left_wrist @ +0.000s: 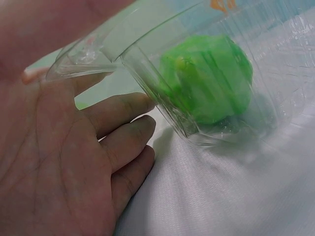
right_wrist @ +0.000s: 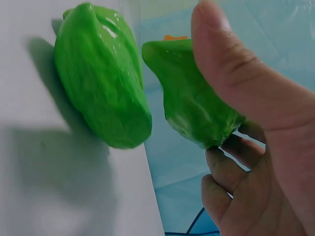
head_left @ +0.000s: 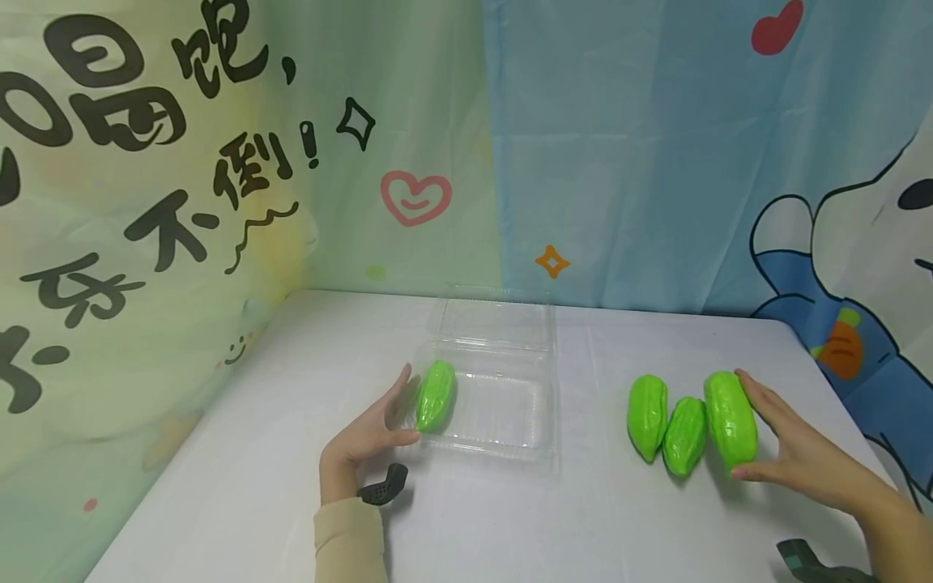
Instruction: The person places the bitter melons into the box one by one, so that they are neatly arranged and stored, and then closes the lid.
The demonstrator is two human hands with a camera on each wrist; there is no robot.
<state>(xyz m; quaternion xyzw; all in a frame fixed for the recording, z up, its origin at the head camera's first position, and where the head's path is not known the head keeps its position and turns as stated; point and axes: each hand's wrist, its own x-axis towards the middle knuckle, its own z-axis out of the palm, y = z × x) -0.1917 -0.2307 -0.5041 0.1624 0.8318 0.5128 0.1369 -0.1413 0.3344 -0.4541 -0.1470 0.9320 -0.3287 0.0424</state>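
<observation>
My right hand (head_left: 794,453) grips a green star fruit (head_left: 731,417) between thumb and fingers. In the right wrist view this star fruit (right_wrist: 197,93) appears raised off the table. Two more star fruits lie just left of it, one in the middle (head_left: 685,437) and one at the far side (head_left: 647,417). My left hand (head_left: 372,437) is at the left side of a clear plastic box (head_left: 503,409), its fingertips touching the wall with fingers nearly straight. One star fruit (head_left: 436,397) lies inside the box against its left end, seen through the plastic in the left wrist view.
The box's clear lid (head_left: 496,322) is folded back towards the rear of the white table (head_left: 583,518). A printed curtain (head_left: 619,162) hangs behind the table and along its left side. Each wrist wears a dark strap-like device (head_left: 385,484).
</observation>
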